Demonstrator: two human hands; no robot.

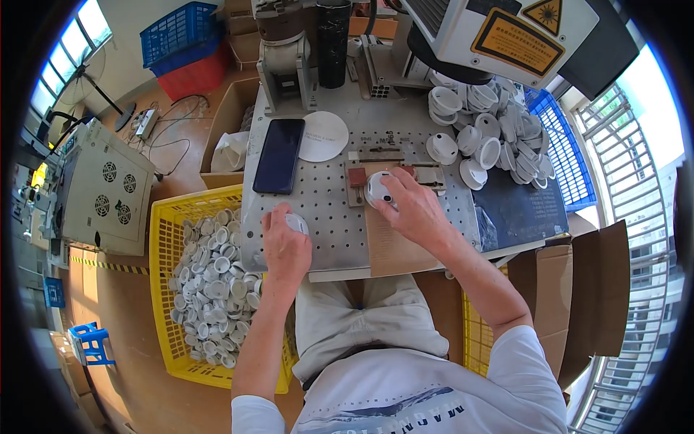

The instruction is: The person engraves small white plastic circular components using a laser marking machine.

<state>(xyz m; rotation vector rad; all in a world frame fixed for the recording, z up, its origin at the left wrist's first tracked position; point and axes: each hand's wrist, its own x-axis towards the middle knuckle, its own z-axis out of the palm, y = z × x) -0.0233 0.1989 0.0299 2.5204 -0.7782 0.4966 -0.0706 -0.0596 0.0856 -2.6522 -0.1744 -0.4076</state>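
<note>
My right hand [410,206] is closed on a white round part [377,189] with dark holes, over the fixture with reddish-brown blocks [357,177] on the perforated metal table [332,231]. Near the table's left front corner, my left hand [286,244] grips another white round part [295,223], partly hidden by the fingers. A strip of brown cardboard [394,253] lies under my right hand. Beyond my left hand are a dark phone [279,156] and a white disc [323,136].
White parts [488,130] are heaped at the table's right. A yellow crate [160,289] full of white parts stands at the left. A machine head with warning labels [517,42] hangs at the upper right. Open cardboard boxes [596,289] stand at the right.
</note>
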